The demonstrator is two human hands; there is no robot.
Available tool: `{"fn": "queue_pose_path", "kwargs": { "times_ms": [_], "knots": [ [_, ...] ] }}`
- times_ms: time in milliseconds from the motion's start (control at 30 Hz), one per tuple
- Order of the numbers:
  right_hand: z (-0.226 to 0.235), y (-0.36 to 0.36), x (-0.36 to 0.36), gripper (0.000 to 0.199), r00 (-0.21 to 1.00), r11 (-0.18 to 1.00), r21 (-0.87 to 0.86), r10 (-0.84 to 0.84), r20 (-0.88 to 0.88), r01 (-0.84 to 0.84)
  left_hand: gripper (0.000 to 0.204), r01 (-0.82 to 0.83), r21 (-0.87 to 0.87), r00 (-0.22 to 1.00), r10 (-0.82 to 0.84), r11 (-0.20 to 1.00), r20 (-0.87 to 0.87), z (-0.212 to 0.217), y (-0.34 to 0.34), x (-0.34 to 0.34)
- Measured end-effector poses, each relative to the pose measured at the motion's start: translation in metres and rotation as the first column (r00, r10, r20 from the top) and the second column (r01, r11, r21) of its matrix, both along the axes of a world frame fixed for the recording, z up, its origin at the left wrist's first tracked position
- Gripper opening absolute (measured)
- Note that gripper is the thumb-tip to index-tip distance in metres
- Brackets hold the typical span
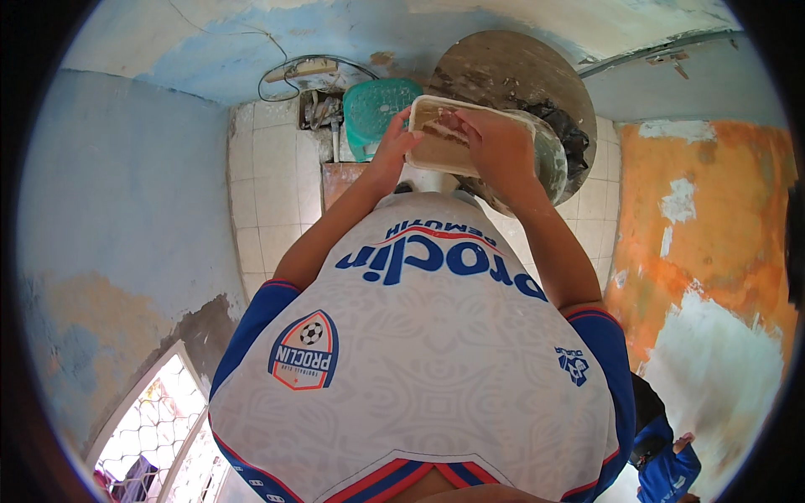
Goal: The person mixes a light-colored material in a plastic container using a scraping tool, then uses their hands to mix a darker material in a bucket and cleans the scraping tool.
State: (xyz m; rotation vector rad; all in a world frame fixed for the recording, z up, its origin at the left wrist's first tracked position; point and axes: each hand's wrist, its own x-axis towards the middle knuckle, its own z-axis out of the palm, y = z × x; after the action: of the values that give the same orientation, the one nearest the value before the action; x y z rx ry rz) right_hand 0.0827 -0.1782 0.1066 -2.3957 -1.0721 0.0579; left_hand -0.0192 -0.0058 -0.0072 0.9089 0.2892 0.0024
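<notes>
A cream rectangular plastic tub (436,159) is held up in front of me, over the edge of a round brown tabletop (495,63). My left hand (392,152) grips the tub's left side, its fingers curled at the rim. Inside the tub, brownish material lies along the bottom. My right hand (503,149) reaches over the tub's right part with its fingers bent down into it. Whatever those fingers pinch is too small to name. Close by on the right stands a whitish, smeared bucket (552,159), partly covered by my right hand and the tub.
A green plastic stool (377,105) stands left of the tub. Crumpled black plastic (572,134) lies beside the bucket. Pipes (323,109) and a loose cable (281,80) run along the far wall. Behind at the lower right, another person in blue (671,461) is near the patchy orange wall (713,201).
</notes>
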Motion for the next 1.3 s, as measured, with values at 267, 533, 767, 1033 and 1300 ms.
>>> {"fn": "queue_pose_path", "kwargs": {
  "times_ms": [267,533,767,1033,1300],
  "knots": [
    [-0.019,-0.008,0.005,0.023,0.993,0.984,-0.150,0.081,-0.087,-0.094,0.075,-0.007,-0.020,1.000,0.007,1.000,-0.029,-0.006,-0.010,0.005],
    [-0.014,-0.028,0.019,0.023,0.986,0.980,-0.123,0.149,-0.069,-0.157,0.076,-0.030,0.000,0.999,0.030,1.000,-0.018,0.005,-0.030,0.018],
    [0.029,-0.052,0.036,0.024,0.997,0.998,-0.023,0.059,-0.042,-0.060,0.075,-0.118,0.017,0.993,0.119,0.993,-0.023,0.026,-0.060,0.022],
    [0.005,-0.085,0.061,0.026,0.990,0.973,-0.194,0.114,-0.083,-0.128,0.075,-0.113,0.005,0.991,0.113,0.994,-0.078,0.032,-0.090,0.030],
    [0.002,-0.110,0.069,0.027,0.983,0.973,-0.148,0.167,-0.073,-0.177,0.073,-0.152,0.004,0.986,0.152,0.988,-0.064,0.024,-0.120,0.029]
  ]
}}
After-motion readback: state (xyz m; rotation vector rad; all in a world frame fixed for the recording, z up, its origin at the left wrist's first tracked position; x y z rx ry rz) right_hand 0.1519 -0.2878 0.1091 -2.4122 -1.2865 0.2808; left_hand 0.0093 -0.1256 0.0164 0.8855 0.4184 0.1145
